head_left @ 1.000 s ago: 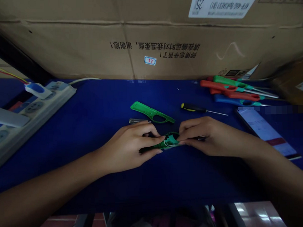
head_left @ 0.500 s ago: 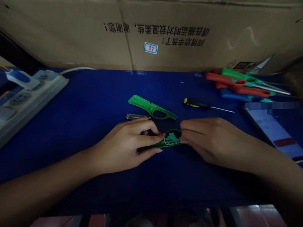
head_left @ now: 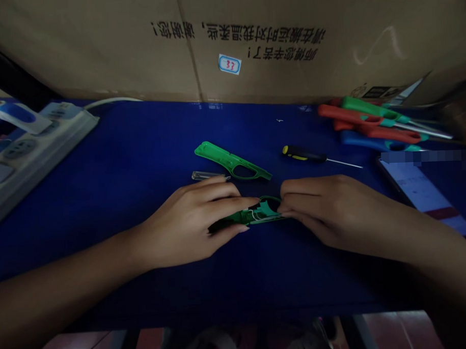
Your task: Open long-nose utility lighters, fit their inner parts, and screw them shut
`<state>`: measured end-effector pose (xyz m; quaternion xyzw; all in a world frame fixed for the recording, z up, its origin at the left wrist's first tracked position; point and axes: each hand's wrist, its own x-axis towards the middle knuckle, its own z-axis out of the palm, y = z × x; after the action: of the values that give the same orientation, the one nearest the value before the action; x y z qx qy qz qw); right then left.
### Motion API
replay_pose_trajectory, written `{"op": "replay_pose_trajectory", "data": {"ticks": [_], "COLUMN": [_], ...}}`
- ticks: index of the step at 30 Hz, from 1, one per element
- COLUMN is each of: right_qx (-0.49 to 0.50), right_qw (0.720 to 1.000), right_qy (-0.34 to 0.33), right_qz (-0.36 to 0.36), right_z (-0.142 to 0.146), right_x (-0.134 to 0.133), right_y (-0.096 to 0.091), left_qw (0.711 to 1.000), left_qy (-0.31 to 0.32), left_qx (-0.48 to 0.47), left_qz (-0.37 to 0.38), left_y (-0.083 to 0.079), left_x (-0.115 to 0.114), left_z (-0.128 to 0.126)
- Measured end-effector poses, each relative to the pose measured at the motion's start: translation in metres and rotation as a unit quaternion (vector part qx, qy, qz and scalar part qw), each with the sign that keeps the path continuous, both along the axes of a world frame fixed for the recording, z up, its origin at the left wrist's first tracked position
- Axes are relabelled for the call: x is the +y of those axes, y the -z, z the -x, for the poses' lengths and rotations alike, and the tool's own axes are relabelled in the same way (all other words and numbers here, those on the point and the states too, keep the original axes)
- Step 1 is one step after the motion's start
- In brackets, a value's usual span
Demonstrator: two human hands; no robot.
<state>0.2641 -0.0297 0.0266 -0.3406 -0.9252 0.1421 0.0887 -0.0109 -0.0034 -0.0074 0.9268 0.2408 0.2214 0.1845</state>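
My left hand (head_left: 198, 224) and my right hand (head_left: 326, 212) meet over a green plastic lighter body (head_left: 255, 214) lying on the blue table (head_left: 141, 162). The left fingers pinch its left part, with the thumb below and the fingers on top. My right fingertips are pressed together on its right end, where a teal trigger piece and thin wires show. Just behind the hands lies a separate green half-shell (head_left: 232, 167), and a small clear tube (head_left: 208, 175) rests left of it.
A black and yellow screwdriver (head_left: 312, 156) lies behind my right hand. Several red, green and blue long lighters (head_left: 372, 124) are piled at the far right, beside a lit phone (head_left: 425, 196). A white power strip (head_left: 29, 148) sits at the left. A cardboard box (head_left: 232, 42) walls the back.
The camera has tilted down a little, so everything sits higher in view. Both hands keep their hold on the green lighter body, with only small finger shifts.
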Motion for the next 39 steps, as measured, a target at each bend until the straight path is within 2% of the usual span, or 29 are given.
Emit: {"op": "replay_pose_trajectory", "data": {"ticks": [3,10,25,33,39], "right_qx": [0.0,0.03,0.011,0.003,0.009], "right_qw": [1.0,0.998,0.996,0.996,0.999], "right_qy": [-0.017,-0.024,-0.047,-0.001,-0.017], "right_qz": [-0.013,0.044,0.069,0.089,0.044], "right_z": [0.0014,0.0009,0.0011,0.0014,0.0051], "right_x": [0.0009,0.0028,0.0028,0.0023,0.0008], "right_y": [0.0013,-0.0006,0.0003,-0.0006,0.0023], "left_qw": [1.0,1.0,0.999,0.999,0.999], "left_qy": [-0.002,-0.002,0.007,0.014,0.001], "left_qx": [0.005,0.003,0.004,0.01,0.009], "left_qz": [-0.005,-0.023,-0.044,-0.04,-0.032], "left_y": [-0.001,-0.0013,-0.0018,-0.0036,-0.0028], "left_x": [-0.0009,-0.0024,-0.0022,-0.0011,-0.0026], "left_z": [0.0002,-0.0011,-0.0005,-0.0001,-0.0011]}}
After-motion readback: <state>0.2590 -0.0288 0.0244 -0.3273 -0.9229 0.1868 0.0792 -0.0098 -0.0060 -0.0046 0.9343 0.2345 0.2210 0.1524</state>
